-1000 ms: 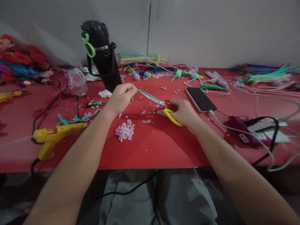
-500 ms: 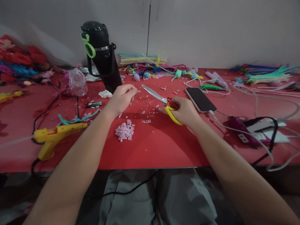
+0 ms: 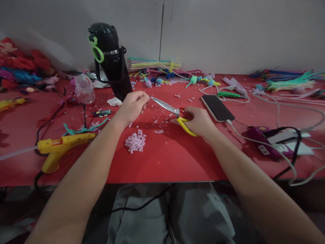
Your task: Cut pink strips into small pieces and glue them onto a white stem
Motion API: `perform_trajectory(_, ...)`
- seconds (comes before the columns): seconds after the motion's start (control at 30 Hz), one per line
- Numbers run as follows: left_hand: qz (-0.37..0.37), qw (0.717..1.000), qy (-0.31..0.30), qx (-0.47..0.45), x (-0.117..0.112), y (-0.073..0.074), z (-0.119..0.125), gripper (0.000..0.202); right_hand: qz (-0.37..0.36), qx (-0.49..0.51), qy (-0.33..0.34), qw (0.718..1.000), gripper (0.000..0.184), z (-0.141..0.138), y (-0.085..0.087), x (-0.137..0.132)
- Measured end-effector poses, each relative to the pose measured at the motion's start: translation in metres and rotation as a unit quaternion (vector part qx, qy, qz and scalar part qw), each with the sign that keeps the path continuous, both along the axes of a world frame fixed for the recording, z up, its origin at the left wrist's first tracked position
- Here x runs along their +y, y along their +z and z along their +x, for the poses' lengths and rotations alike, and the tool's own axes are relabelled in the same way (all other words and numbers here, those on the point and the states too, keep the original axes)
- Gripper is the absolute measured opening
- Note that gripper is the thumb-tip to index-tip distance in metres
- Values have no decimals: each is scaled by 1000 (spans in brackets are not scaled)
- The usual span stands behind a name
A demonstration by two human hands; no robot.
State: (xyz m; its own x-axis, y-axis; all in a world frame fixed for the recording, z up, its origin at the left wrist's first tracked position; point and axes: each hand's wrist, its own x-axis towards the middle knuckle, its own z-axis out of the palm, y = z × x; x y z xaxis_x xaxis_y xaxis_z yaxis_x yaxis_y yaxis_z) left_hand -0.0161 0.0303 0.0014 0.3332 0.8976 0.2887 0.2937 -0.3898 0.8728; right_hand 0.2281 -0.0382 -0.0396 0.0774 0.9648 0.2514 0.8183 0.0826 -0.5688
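Red table [image 3: 175, 162], wall behind. Left hand [image 3: 133, 105] over the middle of the tabletop, thumb and forefinger pressed together on a tiny pale piece [image 3: 149, 97], mostly hidden by the fingers; its shape too small to make out. Right hand [image 3: 199, 121] wrapped round the red and yellow handles of a pair of scissors [image 3: 165, 105], blades pointing left and slightly away, looking nearly closed, tips right by the left fingertips; whether they touch, cannot tell. On the near side, below the left hand: a loose heap of short lilac cuttings [image 3: 135, 141], with finer crumbs [image 3: 159, 131] scattered to its right. Near left, a yellow glue gun [image 3: 66, 145] lying on its side, clear glue stick [image 3: 17, 153] out of its left end; a bent turquoise strip [image 3: 85, 130] just beyond it. Far left of the hands, a black flask [image 3: 114, 64] with a green ring, a clear plastic bottle [image 3: 85, 89] to its left. Right of the right hand, a dark-screened smartphone [image 3: 218, 107], white cable plugged in; farther right and nearer, a purple power strip [image 3: 269, 145]. Far right, bundled pipe cleaners [image 3: 294, 82] along the wall.
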Motion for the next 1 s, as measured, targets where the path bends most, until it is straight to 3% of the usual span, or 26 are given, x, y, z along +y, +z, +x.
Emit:
perform_trajectory(0.43, 5, 1000, 3, -13, 3, -3, 1, 26, 29, 8, 2, 1000, 59, 0, -2, 1)
perform_trajectory(1.0, 35, 999, -4, 15, 1, -2, 2, 32, 17, 11, 6, 1000, 61, -2, -3, 0)
